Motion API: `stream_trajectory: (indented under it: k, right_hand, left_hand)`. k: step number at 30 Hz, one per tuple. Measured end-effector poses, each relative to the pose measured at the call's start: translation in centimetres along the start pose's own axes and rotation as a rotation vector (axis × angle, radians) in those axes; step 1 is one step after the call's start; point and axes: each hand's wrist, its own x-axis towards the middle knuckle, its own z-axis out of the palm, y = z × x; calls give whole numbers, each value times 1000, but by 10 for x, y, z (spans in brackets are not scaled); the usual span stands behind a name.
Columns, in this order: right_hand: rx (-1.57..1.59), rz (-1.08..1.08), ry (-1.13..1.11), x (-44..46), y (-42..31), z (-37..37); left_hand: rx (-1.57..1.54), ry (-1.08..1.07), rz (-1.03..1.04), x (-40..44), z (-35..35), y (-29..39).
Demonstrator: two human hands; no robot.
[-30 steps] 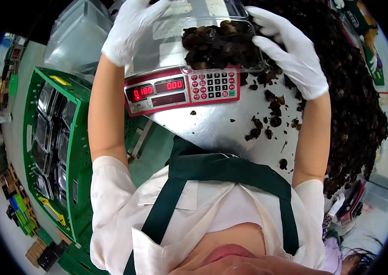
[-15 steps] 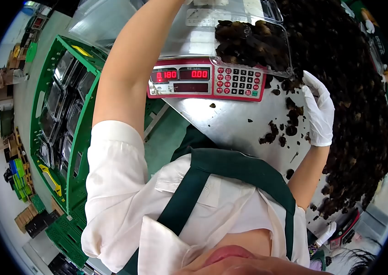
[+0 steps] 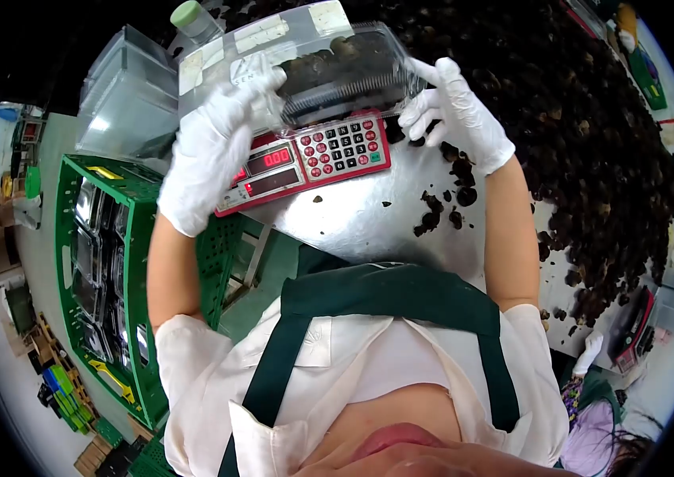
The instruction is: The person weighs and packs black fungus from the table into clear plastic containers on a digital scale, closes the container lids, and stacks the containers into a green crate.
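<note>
A clear plastic box [image 3: 341,75] with a ribbed lid on it holds dark, curled pieces. It sits tilted above the pan of a red-framed scale [image 3: 341,147], whose display reads 0.00 in one window. My left hand [image 3: 213,151], in a white glove, grips the box's left end with its fingers pressed on the corner. At the right end my right hand [image 3: 460,115], also gloved, has its fingers around the corner, partly spread. Where the box rests underneath is hidden.
Dark pieces [image 3: 575,119] are heaped along the right, with some scattered on the metal table [image 3: 353,219]. A green crate [image 3: 142,278] of clear boxes stands left, below stacked clear tubs [image 3: 130,99]. A jar with a green lid [image 3: 194,20] is behind. Another person's gloved hand [image 3: 589,354] shows lower right.
A lid now covers the box, which was open before. My left hand has come back from beyond the top edge to the box's left end, and my right hand has risen from the table to its right end.
</note>
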Motion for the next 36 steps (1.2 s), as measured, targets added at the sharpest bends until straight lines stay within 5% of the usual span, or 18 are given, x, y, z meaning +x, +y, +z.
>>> stream_trajectory:
  k: [2,6,8,14,17,21,28,32,34,36]
  right_hand:
    - [-24,-106,-55,7,-1,8]
    - [341,-184,-175,18,23,12]
    - [330,-68,-68,14,5,23]
    - [41,-11,33,21,2,28]
    - [72,-16,82,23,0,36]
    - [162,-66,108,37,8,36]
    - [242,-249,90,11,23,54]
    - [248,-300,46,-10,8,68]
    - [250,-340,-14,-16,-15,78]
    - [249,-300,-178,-24,-32,79]
  left_hand:
    - [510,-87,7,-15,5,13]
    - [380,-27,210,-14,7,-11]
    - [126,-51,-52,-16,7,-1]
    - [293,13,-212,-12,2,-8]
    - [90,80,-1,-6,12,-50]
    - [-497,141,-101,-13,20,-31]
    - [-794,304,-21,-39,38,-45]
    - [-714,275,6,-78,30,-23]
    - [-588,189,-164,-119,2,29]
    - [-197,366,52,-129,-23,1]
